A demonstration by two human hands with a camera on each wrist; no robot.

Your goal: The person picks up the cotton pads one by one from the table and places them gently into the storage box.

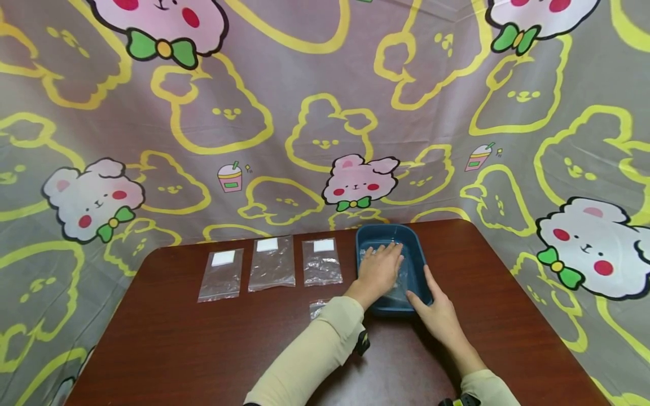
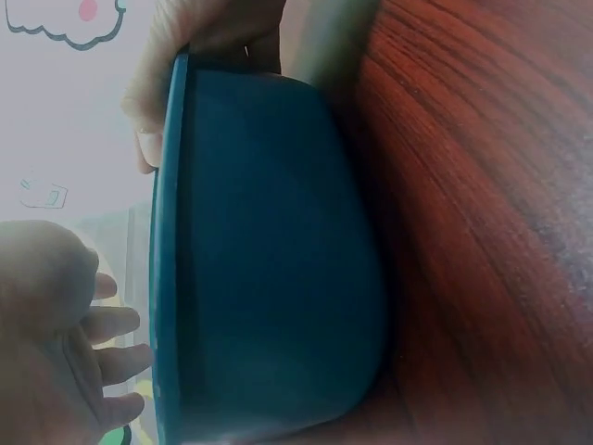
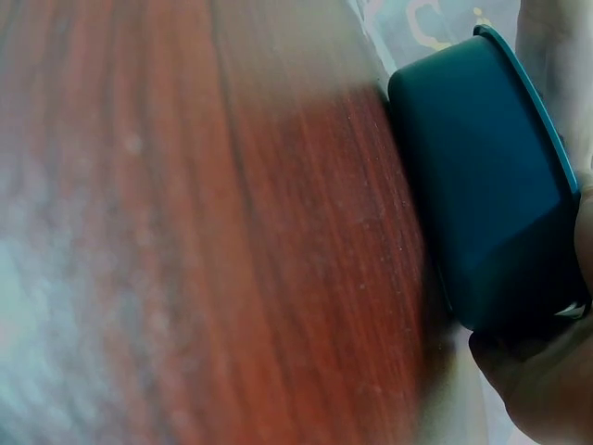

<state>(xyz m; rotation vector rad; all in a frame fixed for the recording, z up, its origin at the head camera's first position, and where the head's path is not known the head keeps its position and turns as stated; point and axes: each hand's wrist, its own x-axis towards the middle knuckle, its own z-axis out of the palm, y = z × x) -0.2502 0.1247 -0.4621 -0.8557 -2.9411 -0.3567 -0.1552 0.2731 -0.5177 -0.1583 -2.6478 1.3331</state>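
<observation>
A dark blue plastic bin point(image 1: 417, 248) stands at the back right of the table, and its outer wall point(image 2: 269, 250) fills the middle of the left wrist view. Clear plastic point(image 1: 400, 282) shows inside it. My left hand point(image 1: 378, 272) reaches over the bin's left side, palm down, fingers extended over the inside. With my right hand point(image 1: 440, 313) I hold the near right corner, thumb over the rim and fingers along the outside. The right wrist view has this hand point(image 3: 547, 380) low at the right, against the bin's wall point(image 3: 496, 176).
Three clear zip bags with white labels lie in a row left of the bin: a left one point(image 1: 219, 279), a middle one point(image 1: 272, 268) and a right one point(image 1: 323, 268). Another bag point(image 1: 317, 308) is partly hidden by my left sleeve. Patterned cloth point(image 1: 284, 129) hangs behind the brown table point(image 1: 203, 344).
</observation>
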